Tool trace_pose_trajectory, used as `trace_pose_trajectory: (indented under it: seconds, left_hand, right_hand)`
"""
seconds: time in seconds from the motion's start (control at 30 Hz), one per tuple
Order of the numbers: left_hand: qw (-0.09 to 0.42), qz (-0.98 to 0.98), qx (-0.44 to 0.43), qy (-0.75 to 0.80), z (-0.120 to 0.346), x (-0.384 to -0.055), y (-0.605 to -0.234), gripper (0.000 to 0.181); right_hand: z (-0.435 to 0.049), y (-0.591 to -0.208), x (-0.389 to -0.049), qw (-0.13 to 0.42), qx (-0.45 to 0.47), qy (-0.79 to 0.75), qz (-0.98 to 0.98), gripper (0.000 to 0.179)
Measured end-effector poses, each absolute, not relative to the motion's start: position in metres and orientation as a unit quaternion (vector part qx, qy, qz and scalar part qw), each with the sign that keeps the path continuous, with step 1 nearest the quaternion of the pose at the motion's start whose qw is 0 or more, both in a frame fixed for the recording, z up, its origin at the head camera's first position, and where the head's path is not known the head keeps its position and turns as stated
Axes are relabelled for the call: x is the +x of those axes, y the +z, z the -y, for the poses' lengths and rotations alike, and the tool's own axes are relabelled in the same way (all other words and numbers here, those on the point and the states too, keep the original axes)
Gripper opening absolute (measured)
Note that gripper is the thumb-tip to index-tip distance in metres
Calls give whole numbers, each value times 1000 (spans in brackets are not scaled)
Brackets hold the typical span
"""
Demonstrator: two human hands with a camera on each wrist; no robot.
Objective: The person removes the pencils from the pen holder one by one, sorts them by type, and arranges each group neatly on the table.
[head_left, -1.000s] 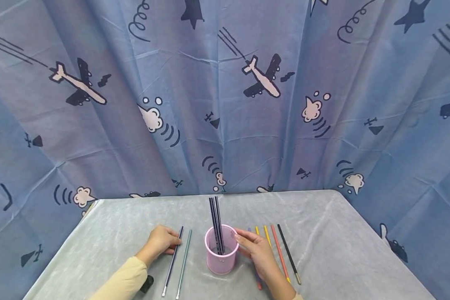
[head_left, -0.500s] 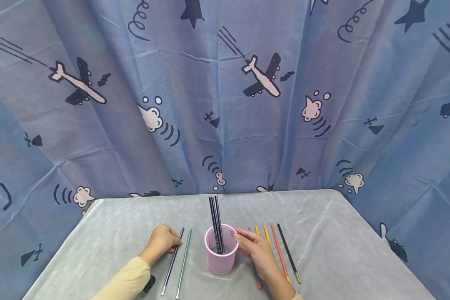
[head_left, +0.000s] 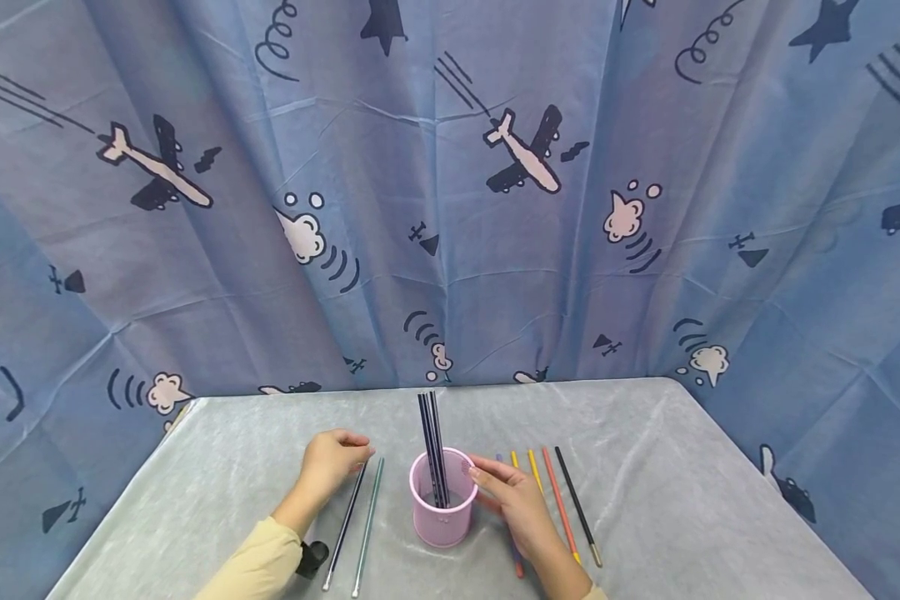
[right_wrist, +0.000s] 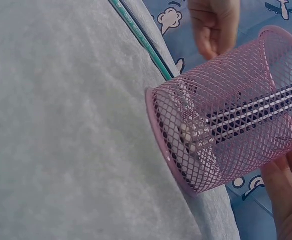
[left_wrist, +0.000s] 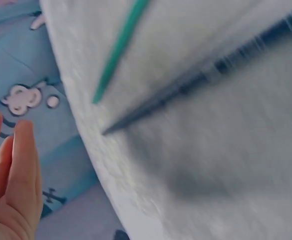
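In the head view a pink mesh pen holder (head_left: 441, 528) stands upright mid-table, with several dark striped pencils (head_left: 432, 442) leaning in it. My right hand (head_left: 523, 510) holds its right side, thumb at the rim and fingers behind; the right wrist view shows the mesh wall (right_wrist: 220, 115) and the pencils' white ends down inside. Left of the holder, a dark blue pencil (head_left: 344, 525) and a green pencil (head_left: 368, 527) lie side by side. My left hand (head_left: 333, 463) hovers by the dark pencil's far tip. Its fingers (left_wrist: 23, 165) extend, holding nothing, in the left wrist view.
Right of the holder lie a black pencil (head_left: 578, 506), a red one (head_left: 559, 498), a yellow one (head_left: 535, 472) and a purple one, partly behind my right hand. A grey cloth covers the table (head_left: 667, 483). A blue patterned curtain (head_left: 450, 250) hangs behind.
My left hand has let go of the dark blue pencil and moved up and slightly right, away from it. The pencil stays lying almost where it was. My right hand and the holder have not moved.
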State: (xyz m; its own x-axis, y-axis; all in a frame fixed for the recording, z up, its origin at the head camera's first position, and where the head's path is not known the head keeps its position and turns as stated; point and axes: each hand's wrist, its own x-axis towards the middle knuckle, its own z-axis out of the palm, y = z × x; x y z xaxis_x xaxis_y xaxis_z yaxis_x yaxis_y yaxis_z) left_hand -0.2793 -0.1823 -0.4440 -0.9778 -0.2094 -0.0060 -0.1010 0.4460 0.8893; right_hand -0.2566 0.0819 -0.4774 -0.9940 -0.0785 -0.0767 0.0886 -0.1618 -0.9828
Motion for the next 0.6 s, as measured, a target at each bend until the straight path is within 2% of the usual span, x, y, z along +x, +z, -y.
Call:
trace_pose_trajectory:
  seconds: [0.2, 0.6]
  left_hand:
    - [86, 838, 58, -536, 167, -275, -437, 23]
    - [112, 793, 41, -597, 142, -273, -429, 24]
  right_hand:
    - [-82, -477, -256, 55, 5, -762, -645, 42]
    - [-82, -477, -257, 59, 5, -766, -640, 42]
